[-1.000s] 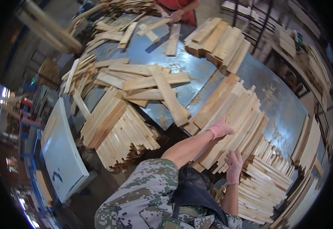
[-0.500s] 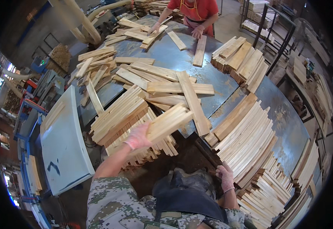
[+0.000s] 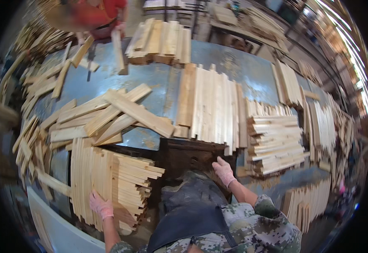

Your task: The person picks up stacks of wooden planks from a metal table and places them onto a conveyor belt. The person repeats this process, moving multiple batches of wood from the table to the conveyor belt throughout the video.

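My left hand (image 3: 101,205), in a pinkish work glove, rests on the near part of a stack of wooden slats (image 3: 101,177) at the left. Its fingers lie against the slats, with no slat lifted. My right hand (image 3: 223,171), gloved alike, hovers in front of my dark apron (image 3: 188,223), near the table's edge, holding nothing; its fingers are apart. Beyond it stands a row of upright-edged pale slats (image 3: 213,107) on the blue-grey metal table (image 3: 150,71). Loose slats (image 3: 137,114) lie crisscrossed past the left stack.
More slat stacks stand at the right (image 3: 277,141) and at the far side (image 3: 158,40). A co-worker in a red shirt (image 3: 104,14) handles slats across the table. A pale panel (image 3: 61,227) lies at the lower left. Sawdust lies on the tabletop.
The view has swung to the right. The bundle of slats that my left hand held in the air is down on the left stack, and the hand has let go. My right hand has loosened its fingers.
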Motion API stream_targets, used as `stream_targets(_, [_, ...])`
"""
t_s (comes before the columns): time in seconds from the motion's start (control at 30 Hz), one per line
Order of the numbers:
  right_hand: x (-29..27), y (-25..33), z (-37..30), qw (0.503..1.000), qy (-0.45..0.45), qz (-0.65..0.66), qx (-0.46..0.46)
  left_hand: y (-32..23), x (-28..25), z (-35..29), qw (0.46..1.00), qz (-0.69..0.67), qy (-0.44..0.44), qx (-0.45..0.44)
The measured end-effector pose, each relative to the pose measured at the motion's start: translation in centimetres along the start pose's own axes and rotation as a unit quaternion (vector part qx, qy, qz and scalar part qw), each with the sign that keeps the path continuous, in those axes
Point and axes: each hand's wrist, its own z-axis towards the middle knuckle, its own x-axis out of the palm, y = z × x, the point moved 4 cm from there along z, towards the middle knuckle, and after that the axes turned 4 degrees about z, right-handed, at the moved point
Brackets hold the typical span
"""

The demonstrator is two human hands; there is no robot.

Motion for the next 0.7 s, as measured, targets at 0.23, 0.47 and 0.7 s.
stream_targets(0.23, [-9.6, -6.6, 6.1, 0.954, -0.275, -0.102, -0.056, -13.1, -7.6, 0.2, 0.956, -0.291, 0.024, 0.015])
stream_targets(0.47, [-12.6, -11.1, 15.3, 0.93, -0.308, 0.201, 0.025, -40.2, -4.5, 3.3, 0.784, -0.538, 0.21, 0.227])
stream_targets(0.7, [-10.6, -7.1, 19.7, 0.821, -0.274, 0.497, 0.057, -57.3, 1.3, 7.8, 0.91, 0.042, 0.101, 0.4])
